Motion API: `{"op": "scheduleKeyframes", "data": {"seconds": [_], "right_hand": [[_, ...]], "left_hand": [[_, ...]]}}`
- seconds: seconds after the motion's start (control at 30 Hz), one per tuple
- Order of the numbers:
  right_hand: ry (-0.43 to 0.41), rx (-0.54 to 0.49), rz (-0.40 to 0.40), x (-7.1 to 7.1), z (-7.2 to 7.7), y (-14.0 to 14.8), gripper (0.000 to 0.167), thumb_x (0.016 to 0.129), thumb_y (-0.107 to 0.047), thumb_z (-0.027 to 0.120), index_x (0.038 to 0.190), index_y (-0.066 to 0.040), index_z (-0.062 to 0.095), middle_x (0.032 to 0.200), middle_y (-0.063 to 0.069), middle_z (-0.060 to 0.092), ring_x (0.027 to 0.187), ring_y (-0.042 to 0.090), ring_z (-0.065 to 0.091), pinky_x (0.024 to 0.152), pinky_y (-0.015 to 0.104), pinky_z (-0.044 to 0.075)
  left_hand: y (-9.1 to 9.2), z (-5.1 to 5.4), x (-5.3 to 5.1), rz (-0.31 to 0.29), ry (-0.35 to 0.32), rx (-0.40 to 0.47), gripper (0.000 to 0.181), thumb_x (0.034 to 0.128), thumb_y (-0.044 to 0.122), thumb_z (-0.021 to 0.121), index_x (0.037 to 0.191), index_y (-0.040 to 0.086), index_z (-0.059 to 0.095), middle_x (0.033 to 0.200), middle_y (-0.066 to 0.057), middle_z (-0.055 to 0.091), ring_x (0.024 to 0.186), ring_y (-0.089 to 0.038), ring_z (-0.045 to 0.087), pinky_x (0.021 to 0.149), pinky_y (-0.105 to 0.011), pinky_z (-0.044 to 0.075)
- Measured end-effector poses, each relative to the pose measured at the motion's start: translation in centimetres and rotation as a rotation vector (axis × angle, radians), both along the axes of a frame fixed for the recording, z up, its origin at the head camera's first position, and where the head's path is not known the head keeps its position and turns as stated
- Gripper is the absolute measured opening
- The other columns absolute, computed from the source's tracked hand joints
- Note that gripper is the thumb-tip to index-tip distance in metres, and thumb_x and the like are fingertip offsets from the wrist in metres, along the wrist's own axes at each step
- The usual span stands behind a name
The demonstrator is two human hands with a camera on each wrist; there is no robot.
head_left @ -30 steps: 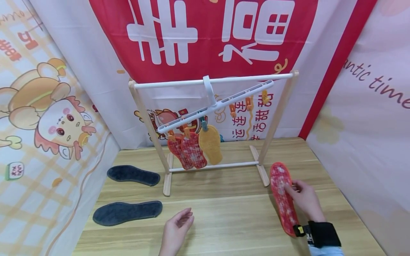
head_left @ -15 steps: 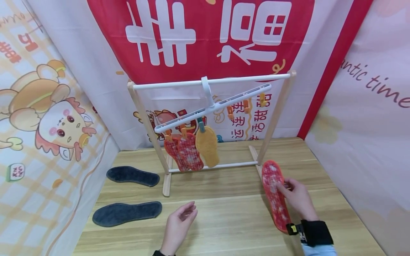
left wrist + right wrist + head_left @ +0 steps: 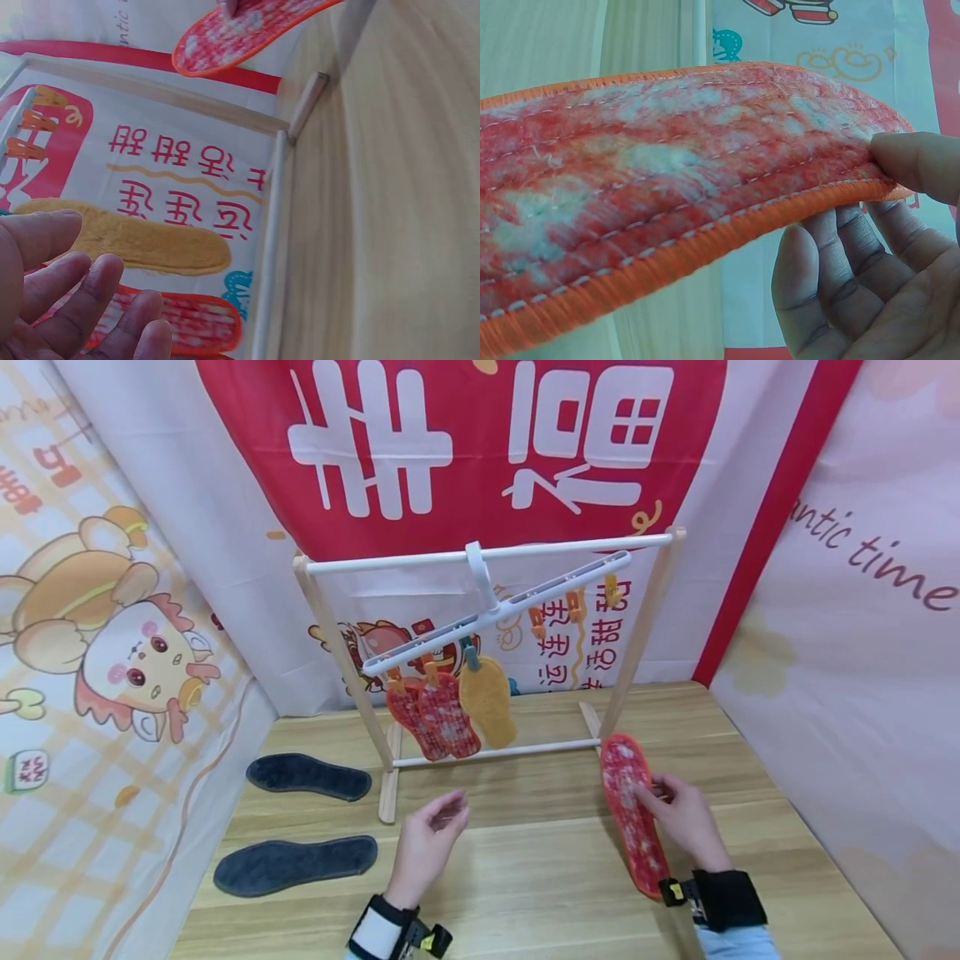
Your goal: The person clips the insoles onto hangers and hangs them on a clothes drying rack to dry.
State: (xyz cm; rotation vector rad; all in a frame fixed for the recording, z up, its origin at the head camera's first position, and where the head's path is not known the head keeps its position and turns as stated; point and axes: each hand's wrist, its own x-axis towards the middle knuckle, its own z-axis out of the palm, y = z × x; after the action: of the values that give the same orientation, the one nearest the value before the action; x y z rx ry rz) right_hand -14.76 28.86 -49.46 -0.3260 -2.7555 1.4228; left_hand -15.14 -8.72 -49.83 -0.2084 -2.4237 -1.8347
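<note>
My right hand [image 3: 686,822] pinches a red insole [image 3: 630,810] by its edge, thumb on its fluffy face, above the table's right side. In the right wrist view the insole [image 3: 667,172] has an orange stitched rim, fingers behind it. The left hand [image 3: 431,847] is raised in front of the rack, empty, fingers loosely bent. A white hanger [image 3: 498,612] hangs slanted from the rack; clipped at its left are two red insoles [image 3: 448,714] and a yellow insole [image 3: 486,702]. Orange clips [image 3: 575,606] and a yellow clip [image 3: 612,589] on its right part hold nothing.
Two dark insoles [image 3: 307,776] [image 3: 295,864] lie on the table's left side. The wooden rack [image 3: 637,635] stands at the back, its feet [image 3: 388,795] on the table [image 3: 525,893]. Printed cloths surround the table on the left, back and right.
The right hand has carried the red insole slightly left. My left hand has risen toward the rack, bringing its wrist strap into view.
</note>
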Motion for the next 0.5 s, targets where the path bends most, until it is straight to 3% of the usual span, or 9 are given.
{"op": "scheduleKeyframes", "data": {"seconds": [0.17, 0.5], "right_hand": [[-0.001, -0.013, -0.005, -0.4, 0.2, -0.4, 0.043, 0.099, -0.038, 0.061, 0.123, -0.002, 0.061, 0.101, 0.012, 0.064, 0.087, 0.025, 0.057, 0.071, 0.033, 0.049], [0.044, -0.014, 0.025, -1.3, 1.1, -1.5, 0.043, 0.099, -0.036, 0.061, 0.125, -0.002, 0.062, 0.104, 0.013, 0.065, 0.089, 0.026, 0.059, 0.072, 0.033, 0.053]], "left_hand": [[0.9, 2.1, -1.6, -0.032, 0.065, 0.009, 0.034, 0.0906, 0.015, 0.074, 0.122, 0.005, 0.068, 0.11, -0.011, 0.071, 0.097, -0.02, 0.068, 0.083, -0.027, 0.055], [4.1, 6.9, -5.3, -0.111, 0.205, 0.071, 0.035, 0.0931, 0.016, 0.071, 0.123, -0.001, 0.066, 0.111, -0.009, 0.071, 0.097, -0.021, 0.068, 0.084, -0.028, 0.056]]}}
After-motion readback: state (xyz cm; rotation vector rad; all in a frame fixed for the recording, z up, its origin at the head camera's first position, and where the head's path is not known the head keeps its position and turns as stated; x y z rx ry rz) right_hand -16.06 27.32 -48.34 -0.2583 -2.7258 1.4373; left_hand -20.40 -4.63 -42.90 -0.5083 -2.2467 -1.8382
